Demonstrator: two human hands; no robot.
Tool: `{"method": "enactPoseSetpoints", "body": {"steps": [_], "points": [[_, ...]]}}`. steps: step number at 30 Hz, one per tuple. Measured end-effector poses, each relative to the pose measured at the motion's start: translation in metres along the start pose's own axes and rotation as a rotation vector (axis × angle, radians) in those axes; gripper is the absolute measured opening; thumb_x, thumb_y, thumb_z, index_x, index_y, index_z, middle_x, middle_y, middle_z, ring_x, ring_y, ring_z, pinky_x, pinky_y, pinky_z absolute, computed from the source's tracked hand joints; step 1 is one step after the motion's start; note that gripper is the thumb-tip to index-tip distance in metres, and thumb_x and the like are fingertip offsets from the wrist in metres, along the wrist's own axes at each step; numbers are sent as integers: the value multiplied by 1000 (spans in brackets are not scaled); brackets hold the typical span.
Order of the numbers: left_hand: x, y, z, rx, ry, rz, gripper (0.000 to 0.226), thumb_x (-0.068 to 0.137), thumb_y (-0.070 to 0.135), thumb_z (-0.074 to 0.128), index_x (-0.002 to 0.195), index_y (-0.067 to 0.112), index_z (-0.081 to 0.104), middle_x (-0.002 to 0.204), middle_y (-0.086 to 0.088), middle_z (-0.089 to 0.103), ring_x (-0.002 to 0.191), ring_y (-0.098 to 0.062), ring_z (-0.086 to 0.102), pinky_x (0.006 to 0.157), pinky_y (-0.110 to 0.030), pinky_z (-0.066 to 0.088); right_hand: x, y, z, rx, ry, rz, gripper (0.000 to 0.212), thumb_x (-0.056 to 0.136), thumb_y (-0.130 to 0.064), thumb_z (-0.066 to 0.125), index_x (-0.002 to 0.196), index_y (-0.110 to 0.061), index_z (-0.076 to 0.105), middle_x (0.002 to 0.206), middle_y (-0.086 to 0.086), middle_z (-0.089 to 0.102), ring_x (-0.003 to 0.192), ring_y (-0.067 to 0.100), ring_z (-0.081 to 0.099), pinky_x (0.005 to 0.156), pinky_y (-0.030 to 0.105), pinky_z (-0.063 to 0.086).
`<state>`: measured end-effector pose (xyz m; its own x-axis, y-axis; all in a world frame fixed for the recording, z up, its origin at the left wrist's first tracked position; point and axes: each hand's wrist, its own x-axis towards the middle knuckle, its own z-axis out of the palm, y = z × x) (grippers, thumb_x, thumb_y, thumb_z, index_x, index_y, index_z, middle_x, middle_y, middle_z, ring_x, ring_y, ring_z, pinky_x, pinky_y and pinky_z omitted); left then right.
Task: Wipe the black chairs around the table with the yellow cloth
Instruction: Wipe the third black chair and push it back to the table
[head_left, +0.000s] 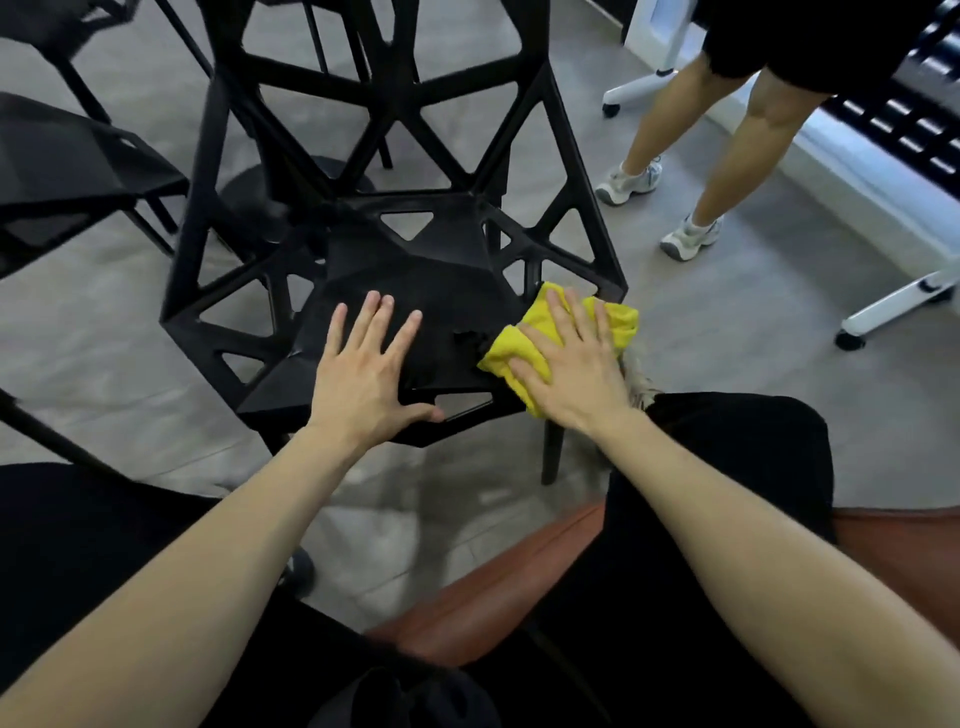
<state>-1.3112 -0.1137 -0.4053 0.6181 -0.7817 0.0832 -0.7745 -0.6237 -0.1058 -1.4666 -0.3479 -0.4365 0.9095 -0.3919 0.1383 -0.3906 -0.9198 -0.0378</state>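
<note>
While both flat hands press the black chair (415, 280), the right hand (566, 374) half-hides the yellow cloth (524, 343).

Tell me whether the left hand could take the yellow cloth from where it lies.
Probably yes. The left hand rests flat on the chair seat beside the yellow cloth, with bare seat between. Only the right hand, pressing on the cloth, covers it.
</note>
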Motion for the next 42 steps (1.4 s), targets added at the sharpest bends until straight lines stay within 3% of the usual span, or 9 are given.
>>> {"method": "enactPoseSetpoints", "body": {"steps": [7, 13, 16, 21, 26, 29, 32, 36, 42], "points": [[-12, -46, 7, 63, -111, 54, 150, 58, 105, 50, 172, 12, 17, 177, -14, 23, 167, -28, 10, 133, -60, 2, 1, -89, 17, 128, -6, -429, 68, 95, -67, 58, 155, -35, 51, 173, 3, 31, 163, 26, 19, 131, 56, 12], [-38, -101, 13, 43, -48, -6, 149, 51, 97, 75, 163, 8, 35, 155, -16, 47, 156, -35, 33, 134, -55, 11, -2, -7, 9, 89, 8, -123, 82, 92, -86, 48, 154, -32, 55, 172, 6, 34, 163, 25, 18, 129, 59, 16], [-45, -104, 16, -11, 26, -28, 127, 49, 94, 79, 138, 7, 57, 125, -12, 56, 128, -37, 50, 125, -52, 30, -10, -85, 23, 38, 113, -12, 72, 100, -75, 44, 157, -31, 50, 171, 14, 32, 163, 33, 17, 129, 62, 11], [-54, -107, 22, -54, 100, -76, 99, 59, 79, 82, 123, 6, 60, 117, -14, 58, 116, -40, 54, 110, -51, 41, 9, -217, 38, 59, 105, -285, 73, 96, -65, 53, 160, -31, 44, 171, 16, 30, 162, 39, 16, 127, 64, 10], [-53, -126, 12, -12, 19, -159, 143, 45, 83, 86, 155, 3, 42, 150, -19, 48, 150, -40, 37, 131, -55, 20, 7, -132, 36, 40, 114, -454, 76, 96, -70, 55, 161, -33, 44, 171, 10, 34, 160, 36, 25, 127, 60, 21], [-41, -135, 7, 124, -144, -77, 164, 44, 106, 62, 165, 2, 28, 164, -16, 42, 162, -32, 23, 135, -53, 6, 13, -39, 21, 40, 79, -182, 75, 100, -77, 43, 156, -28, 53, 170, 6, 38, 161, 29, 26, 126, 58, 24], [-29, -141, 5, 156, -210, -45, 166, 34, 115, 46, 157, 3, 43, 147, -12, 57, 147, -31, 45, 135, -49, 12, 25, -18, 15, -23, 7, 54, 79, 103, -77, 30, 149, -21, 61, 170, 4, 37, 163, 24, 20, 132, 54, 12], [-21, -136, 2, 98, -236, -37, 150, 20, 110, 52, 130, 8, 60, 123, -8, 64, 123, -33, 55, 123, -46, 34, 23, -123, 24, 88, 41, 46, 74, 104, -73, 32, 140, -20, 69, 167, 9, 41, 160, 28, 27, 130, 58, 13], [-53, -148, 8, -18, -81, 68, 95, 64, 64, 65, 136, 3, 63, 122, -14, 69, 115, -41, 59, 106, -49, 45, 25, -230, 26, 214, -69, -404, 70, 99, -80, 31, 154, -41, 51, 173, 3, 30, 163, 24, 17, 130, 56, 11]]}}
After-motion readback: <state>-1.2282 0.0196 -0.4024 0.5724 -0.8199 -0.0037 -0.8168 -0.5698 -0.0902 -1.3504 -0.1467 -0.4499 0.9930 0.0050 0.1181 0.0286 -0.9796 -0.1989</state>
